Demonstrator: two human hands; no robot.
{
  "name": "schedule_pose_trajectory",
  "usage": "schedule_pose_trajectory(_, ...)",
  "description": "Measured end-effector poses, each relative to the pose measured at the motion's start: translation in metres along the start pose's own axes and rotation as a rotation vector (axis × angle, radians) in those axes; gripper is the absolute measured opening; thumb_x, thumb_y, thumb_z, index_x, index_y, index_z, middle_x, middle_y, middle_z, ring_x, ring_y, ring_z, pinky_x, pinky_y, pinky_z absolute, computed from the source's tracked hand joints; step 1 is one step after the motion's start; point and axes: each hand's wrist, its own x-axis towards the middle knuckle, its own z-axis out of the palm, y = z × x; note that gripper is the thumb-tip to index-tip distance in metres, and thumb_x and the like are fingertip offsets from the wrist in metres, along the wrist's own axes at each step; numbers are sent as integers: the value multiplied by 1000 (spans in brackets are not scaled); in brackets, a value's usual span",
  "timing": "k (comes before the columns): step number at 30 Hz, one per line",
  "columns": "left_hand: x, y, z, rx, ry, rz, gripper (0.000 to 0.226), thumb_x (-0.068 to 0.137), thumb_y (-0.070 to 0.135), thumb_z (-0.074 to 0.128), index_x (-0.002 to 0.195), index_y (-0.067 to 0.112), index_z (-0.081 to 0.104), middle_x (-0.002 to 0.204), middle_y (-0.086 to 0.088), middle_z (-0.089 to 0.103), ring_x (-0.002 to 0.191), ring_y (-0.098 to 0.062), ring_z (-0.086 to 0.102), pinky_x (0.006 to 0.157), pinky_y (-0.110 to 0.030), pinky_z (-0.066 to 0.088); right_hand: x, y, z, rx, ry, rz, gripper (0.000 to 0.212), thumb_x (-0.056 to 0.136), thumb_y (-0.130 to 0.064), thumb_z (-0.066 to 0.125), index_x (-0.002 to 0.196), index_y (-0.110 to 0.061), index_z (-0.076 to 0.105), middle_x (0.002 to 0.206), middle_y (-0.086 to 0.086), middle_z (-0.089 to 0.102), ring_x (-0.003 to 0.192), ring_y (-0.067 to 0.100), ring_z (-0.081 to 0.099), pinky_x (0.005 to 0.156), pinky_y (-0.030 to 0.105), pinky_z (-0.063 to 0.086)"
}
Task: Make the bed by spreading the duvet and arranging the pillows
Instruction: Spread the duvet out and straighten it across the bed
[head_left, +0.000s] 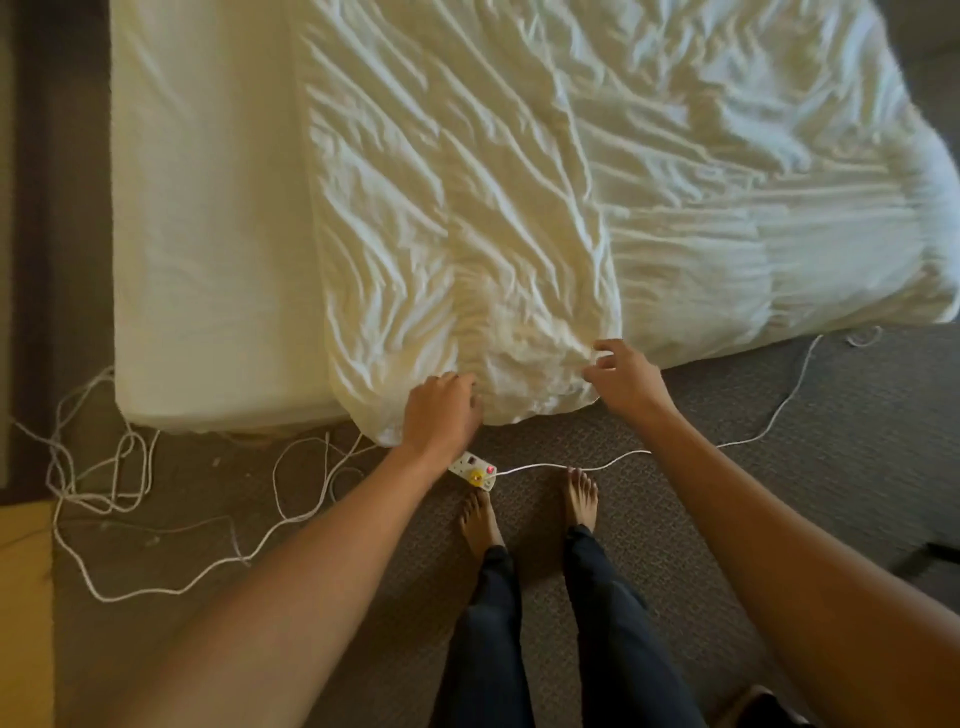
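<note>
A wrinkled cream-white fabric duvet lies spread over most of a low white mattress that sits on the floor, with deep creases running diagonally across it. The duvet covers the middle and right of the bed and hangs over the near edge onto the carpet, while a strip of bare mattress shows along the left side. The right part of the duvet spills past the bed's near right edge.

At the near edge of the duvet, the left hand rests on the fabric with its fingers curled down into a fold, gripping the duvet's corner area. Just to the right, the right hand is at the same edge with fingers bent and partly spread, fingertips touching the cloth; it looks loosely open rather than clamped.

Both bare forearms reach forward from the near side. Below them, two bare feet stand on grey-brown patterned carpet, legs in dark trousers. Between the left hand and the feet lies a white power strip with a yellow plug and a red light. A thin white cable runs from it to the right, and more white cable lies tangled in loops on the carpet to the left, near the mattress corner.
</note>
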Motion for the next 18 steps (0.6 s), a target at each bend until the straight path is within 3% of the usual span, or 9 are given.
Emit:
schedule_pose_trajectory(3,-18,46,-22,21,-23,86,29,96,25,50,120,17,66,116,-3,68,105,-24,61,90,-37,49,-41,-6,-38,46,33,7,49,96,-25,59,143,-18,47,137,9,57,112,23,57,82,28,42)
schedule_pose_trajectory(7,-34,113,-58,19,-22,134,29,96,24,50,118,17,67,113,-4,68,103,-25,62,87,-36,48,-85,-3,-93,122,80,14,47,96,-23,60,142,-15,50,134,9,59,101,14,53,85,30,46)
schedule_pose_trajectory(11,-37,171,-81,25,-4,168,30,96,28,47,114,17,68,110,-3,69,101,-23,64,88,-39,51,-105,15,-144,170,103,15,43,97,-23,60,139,-15,53,131,8,61,96,12,54,78,23,42)
schedule_pose_trajectory(13,-34,205,-94,31,17,184,31,97,27,47,117,17,68,114,-3,68,103,-23,63,91,-39,50,-108,26,-172,203,126,-1,41,97,-24,59,137,-15,54,129,8,62,96,13,56,72,21,42)
schedule_pose_trajectory(18,-16,292,-113,10,29,259,34,99,22,45,128,17,62,129,-3,62,116,-23,58,98,-38,46,-104,44,-246,293,197,-45,43,97,-27,60,138,-16,53,132,8,60,104,16,56,79,27,44)
